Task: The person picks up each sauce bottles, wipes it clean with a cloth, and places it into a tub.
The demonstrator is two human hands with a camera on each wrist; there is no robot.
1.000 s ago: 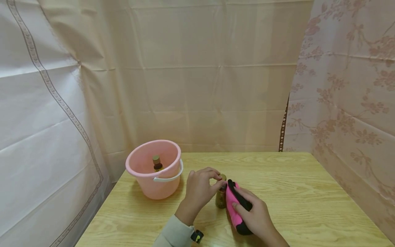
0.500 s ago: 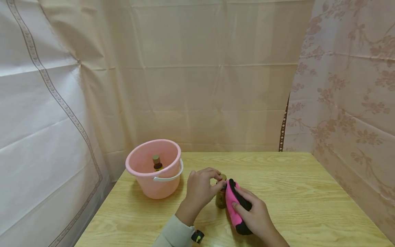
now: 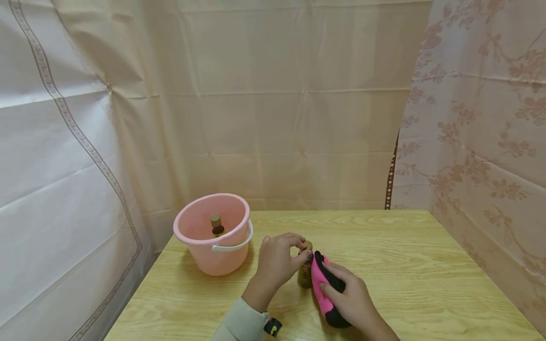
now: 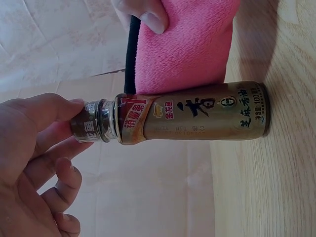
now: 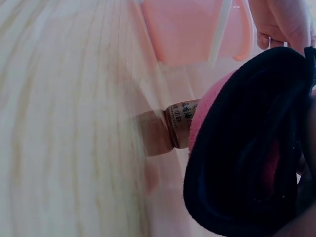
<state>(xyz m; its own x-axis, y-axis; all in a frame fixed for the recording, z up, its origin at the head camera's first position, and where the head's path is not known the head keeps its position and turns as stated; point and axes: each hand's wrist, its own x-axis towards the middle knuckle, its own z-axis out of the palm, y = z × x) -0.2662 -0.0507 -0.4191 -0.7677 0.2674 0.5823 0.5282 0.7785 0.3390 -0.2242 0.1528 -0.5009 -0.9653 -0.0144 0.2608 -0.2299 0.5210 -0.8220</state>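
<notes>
A small sesame oil bottle [image 3: 304,275] with a gold label stands upright on the wooden table. My left hand [image 3: 276,260] pinches its cap between thumb and fingers, as the left wrist view shows; the other fingers are loosely bent beside the cap. In my right hand [image 3: 353,294] is a folded pink plush cloth [image 4: 190,49] with black edging. The cloth's pink side lies against the bottle [image 4: 197,113] along its label. In the right wrist view, the black-edged cloth [image 5: 232,158] hides the upper bottle and most of the right hand.
To the left stands a pink bucket [image 3: 217,260] with a white handle [image 3: 233,246] swung toward the front right. Inside it is another brown-capped bottle [image 3: 218,230], its lower part hidden. Fabric sheets [image 3: 277,118] hang behind the table [image 3: 405,265] and on both sides.
My right hand and the cloth have shifted slightly down along the bottle, toward me. The left hand keeps its pinch on the cap; bottle and bucket stay put.
</notes>
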